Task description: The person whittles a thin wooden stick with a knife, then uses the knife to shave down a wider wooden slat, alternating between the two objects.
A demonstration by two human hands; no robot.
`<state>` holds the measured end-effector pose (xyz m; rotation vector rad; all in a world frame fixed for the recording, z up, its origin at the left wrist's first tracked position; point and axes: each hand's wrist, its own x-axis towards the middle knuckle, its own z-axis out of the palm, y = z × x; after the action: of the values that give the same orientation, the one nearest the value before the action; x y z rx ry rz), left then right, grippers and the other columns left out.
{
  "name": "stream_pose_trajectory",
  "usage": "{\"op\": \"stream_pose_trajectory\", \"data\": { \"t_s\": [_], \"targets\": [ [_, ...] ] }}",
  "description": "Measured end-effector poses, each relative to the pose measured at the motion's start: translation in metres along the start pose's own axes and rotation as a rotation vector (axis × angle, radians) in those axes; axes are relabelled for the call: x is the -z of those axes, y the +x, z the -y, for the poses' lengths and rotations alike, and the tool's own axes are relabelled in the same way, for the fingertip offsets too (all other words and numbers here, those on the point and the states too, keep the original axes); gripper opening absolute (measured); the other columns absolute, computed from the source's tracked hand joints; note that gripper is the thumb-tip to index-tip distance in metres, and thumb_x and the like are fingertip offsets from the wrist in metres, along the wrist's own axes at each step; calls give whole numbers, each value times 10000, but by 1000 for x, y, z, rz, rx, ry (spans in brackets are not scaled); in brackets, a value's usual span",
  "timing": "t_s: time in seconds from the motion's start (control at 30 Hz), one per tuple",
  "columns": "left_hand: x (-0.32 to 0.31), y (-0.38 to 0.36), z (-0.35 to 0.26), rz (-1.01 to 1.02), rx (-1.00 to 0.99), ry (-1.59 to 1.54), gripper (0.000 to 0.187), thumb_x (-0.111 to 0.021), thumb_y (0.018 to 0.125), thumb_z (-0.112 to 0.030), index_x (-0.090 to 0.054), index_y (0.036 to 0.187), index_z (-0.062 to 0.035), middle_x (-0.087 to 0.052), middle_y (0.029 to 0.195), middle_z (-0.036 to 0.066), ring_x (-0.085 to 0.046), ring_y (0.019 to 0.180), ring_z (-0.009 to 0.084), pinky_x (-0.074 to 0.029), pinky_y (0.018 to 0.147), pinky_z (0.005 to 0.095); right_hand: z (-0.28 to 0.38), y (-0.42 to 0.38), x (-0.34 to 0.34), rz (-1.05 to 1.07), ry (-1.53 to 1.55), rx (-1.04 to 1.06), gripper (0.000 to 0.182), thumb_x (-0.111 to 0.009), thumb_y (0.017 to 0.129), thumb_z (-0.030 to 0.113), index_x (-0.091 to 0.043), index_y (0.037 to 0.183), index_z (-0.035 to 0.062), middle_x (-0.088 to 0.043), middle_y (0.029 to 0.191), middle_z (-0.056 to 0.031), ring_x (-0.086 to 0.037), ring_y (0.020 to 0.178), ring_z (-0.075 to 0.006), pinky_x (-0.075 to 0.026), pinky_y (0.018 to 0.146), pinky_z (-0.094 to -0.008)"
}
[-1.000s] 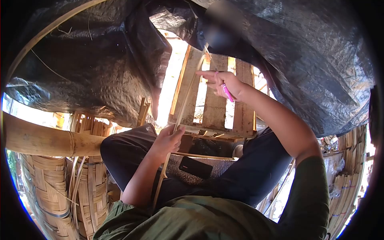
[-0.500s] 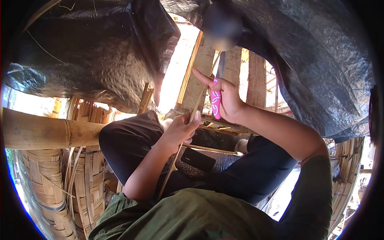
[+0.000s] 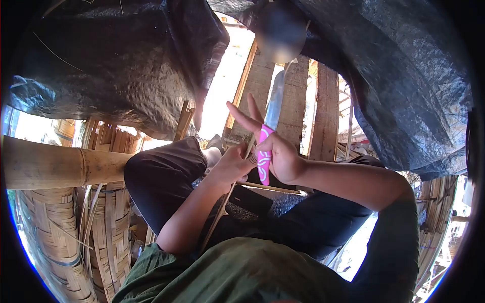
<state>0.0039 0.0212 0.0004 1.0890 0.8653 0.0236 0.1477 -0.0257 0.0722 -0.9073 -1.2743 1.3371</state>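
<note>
My right hand (image 3: 283, 154) is closed around the pink, white-patterned handle of a knife (image 3: 264, 156), with two fingers stretched out past it. The long metal blade points up and away from me; its far end meets a blurred patch. Close beside it, my left hand (image 3: 231, 166) grips a thin bamboo strip (image 3: 216, 217). The strip runs from my lap up through the left fingers, and its upper part is largely hidden by the hands. A dark phone (image 3: 249, 201) lies between my legs, just below the hands.
A thick bamboo pole (image 3: 65, 162) crosses at the left, above woven bamboo baskets (image 3: 53, 222). Wooden planks (image 3: 292, 101) stand ahead, framed by black plastic sheeting (image 3: 399, 86) hanging on both sides.
My right hand with the knife has come down towards me, close to the left hand. More of the blade shows now. The left hand has barely moved.
</note>
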Motion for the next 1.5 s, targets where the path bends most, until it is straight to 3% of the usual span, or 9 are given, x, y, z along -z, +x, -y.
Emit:
{"op": "stream_pose_trajectory", "data": {
  "t_s": [0.1,0.13,0.23,0.57,0.77,1.13,1.37,1.47,1.5],
  "targets": [
    [-9,-5,-5,-7,-54,-95,411,-721,801,-341,-524,943,-11,-454,709,-20,-418,589,58,-324,497,231,-6,1,-5,-40,-31,18,764,-289,766,255,-226,1477,-17,-8,1603,-92,132,1458,-161,31,1169,-420],
    [-9,-1,-3,-36,-37,-102,296,-671,780,-203,-529,950,-6,-462,708,-20,-425,589,57,-323,503,233,-4,1,-5,-53,-27,-1,764,-290,764,252,-233,1478,-14,-4,1597,-133,101,1465,-179,25,1170,-406],
    [-12,-4,-7,-39,-62,-129,300,-688,789,-224,-535,942,-15,-460,707,-21,-413,581,53,-315,495,242,-4,-2,-10,-121,288,-85,753,-288,769,245,-246,1470,-27,-74,1592,-136,39,1472,-189,13,1172,-385],
    [-9,0,-8,56,-35,-21,464,-762,765,-393,-555,965,-29,-492,725,-35,-455,636,50,-360,526,227,-13,4,1,-134,485,-55,734,-289,775,244,-284,1426,-93,-199,1558,-166,-29,1469,-215,23,1187,-363],
    [-9,-1,-5,84,-1,-49,497,-768,766,-433,-557,977,-35,-520,768,-40,-466,656,38,-391,549,222,-12,5,7,-75,447,-10,635,-242,856,237,-365,1428,-11,-220,1557,-148,-99,1463,-203,-87,1179,-353],
    [-12,-6,7,87,-202,-214,350,-721,773,-162,-525,1008,8,-567,833,17,-539,665,49,-391,520,206,-22,-4,-5,-45,427,-120,698,-263,810,251,-307,1425,-75,-265,1542,-141,-111,1461,-215,-30,1189,-367],
    [-4,-5,10,146,-99,-304,386,-721,764,-142,-520,1048,25,-592,892,38,-576,744,69,-426,561,213,-14,-4,-11,36,241,-93,675,-262,811,224,-338,1418,-59,-273,1540,-132,-120,1459,-215,-40,1189,-373],
    [-4,0,6,58,-84,-245,412,-708,765,-123,-509,1091,34,-599,897,45,-579,752,78,-437,580,220,-30,-5,-4,-36,470,-201,677,-267,818,238,-327,1426,-53,-265,1544,-131,-120,1459,-215,-49,1187,-374],
    [-2,3,7,78,-91,-242,434,-712,759,-119,-504,1107,37,-599,922,51,-580,772,83,-444,599,225,-28,-5,-4,-55,477,-205,648,-268,833,236,-356,1427,-8,-356,1464,-123,-232,1146,-176,-184,980,-319]
  ]
}}
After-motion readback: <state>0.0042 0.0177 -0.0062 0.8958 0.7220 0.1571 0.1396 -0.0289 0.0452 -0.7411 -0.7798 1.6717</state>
